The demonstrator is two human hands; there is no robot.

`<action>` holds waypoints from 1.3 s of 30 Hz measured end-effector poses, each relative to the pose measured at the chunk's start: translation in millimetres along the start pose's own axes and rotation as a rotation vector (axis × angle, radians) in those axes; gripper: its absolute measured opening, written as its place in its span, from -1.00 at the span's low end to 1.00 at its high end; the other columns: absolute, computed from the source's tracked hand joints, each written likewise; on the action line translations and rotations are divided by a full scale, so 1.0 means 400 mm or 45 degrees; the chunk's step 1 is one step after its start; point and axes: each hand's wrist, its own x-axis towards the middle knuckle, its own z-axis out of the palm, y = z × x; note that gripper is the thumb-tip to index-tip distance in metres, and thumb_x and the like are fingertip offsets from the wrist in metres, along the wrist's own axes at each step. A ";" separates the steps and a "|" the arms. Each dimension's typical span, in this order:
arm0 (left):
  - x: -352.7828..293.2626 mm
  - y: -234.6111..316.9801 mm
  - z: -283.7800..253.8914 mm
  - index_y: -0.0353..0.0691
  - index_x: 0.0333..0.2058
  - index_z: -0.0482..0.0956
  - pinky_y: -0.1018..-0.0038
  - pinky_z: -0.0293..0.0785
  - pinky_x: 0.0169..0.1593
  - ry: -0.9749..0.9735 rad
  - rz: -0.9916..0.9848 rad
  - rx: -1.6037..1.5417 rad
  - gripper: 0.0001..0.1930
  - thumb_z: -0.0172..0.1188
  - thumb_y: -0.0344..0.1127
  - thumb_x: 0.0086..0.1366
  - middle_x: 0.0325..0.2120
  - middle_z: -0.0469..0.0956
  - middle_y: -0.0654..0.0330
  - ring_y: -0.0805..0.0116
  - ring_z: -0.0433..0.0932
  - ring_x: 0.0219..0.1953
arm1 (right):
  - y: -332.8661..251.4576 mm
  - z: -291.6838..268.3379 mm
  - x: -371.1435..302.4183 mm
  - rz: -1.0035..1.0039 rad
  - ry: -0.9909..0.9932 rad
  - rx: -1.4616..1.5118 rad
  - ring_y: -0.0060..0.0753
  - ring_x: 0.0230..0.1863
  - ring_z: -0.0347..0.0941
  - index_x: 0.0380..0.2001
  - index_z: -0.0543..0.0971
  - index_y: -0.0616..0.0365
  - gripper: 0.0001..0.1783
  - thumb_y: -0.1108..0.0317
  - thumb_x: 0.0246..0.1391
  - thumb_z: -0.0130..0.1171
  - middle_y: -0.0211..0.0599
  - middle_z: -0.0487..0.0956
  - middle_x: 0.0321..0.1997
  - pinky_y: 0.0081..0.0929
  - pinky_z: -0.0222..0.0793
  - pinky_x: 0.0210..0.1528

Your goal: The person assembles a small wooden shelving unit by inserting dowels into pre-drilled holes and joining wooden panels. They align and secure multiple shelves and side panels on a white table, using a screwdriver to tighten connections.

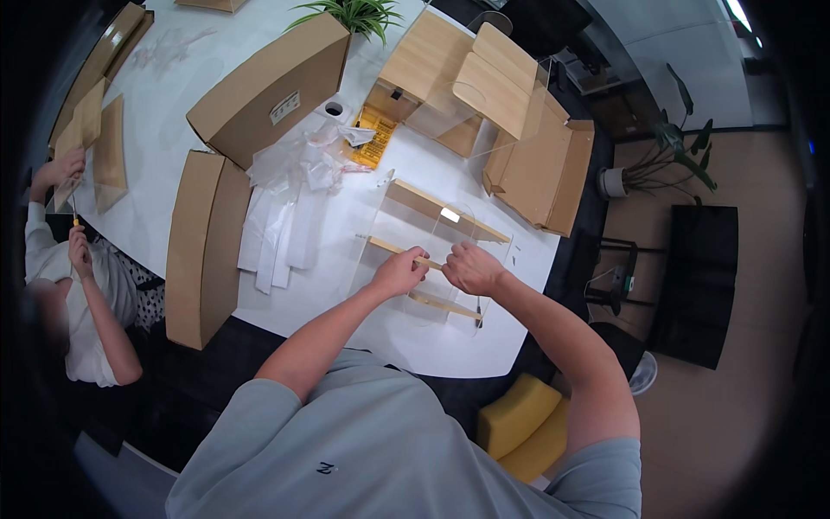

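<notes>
2 hands (399, 272) (472, 268) grip a wooden strip (413, 257) on a clear acrylic shelf (432, 246).

Three closed cardboard boxes (270, 86) (203, 246) (540, 177), two potted plants (350, 13) (661, 164), three wooden slats (406, 253) in the clear shelf

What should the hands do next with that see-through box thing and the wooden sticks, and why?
Probably press the wooden strip a little further into the clear panel. Both the left hand and the right hand pinch that strip where it meets the panel, and two other strips already sit in it. Whether it is fully seated cannot be told.
</notes>
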 end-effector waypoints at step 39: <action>0.011 0.211 -0.095 -0.25 0.08 0.54 0.05 0.60 -0.18 0.107 0.229 0.930 -0.61 0.17 -0.21 0.35 -0.31 0.69 -0.09 -0.10 0.68 -0.25 | 0.039 0.004 -0.080 1.477 0.427 1.086 0.36 -0.18 0.58 -0.28 0.62 0.36 -0.66 0.27 0.28 0.00 0.30 0.64 -0.29 0.03 0.51 -0.06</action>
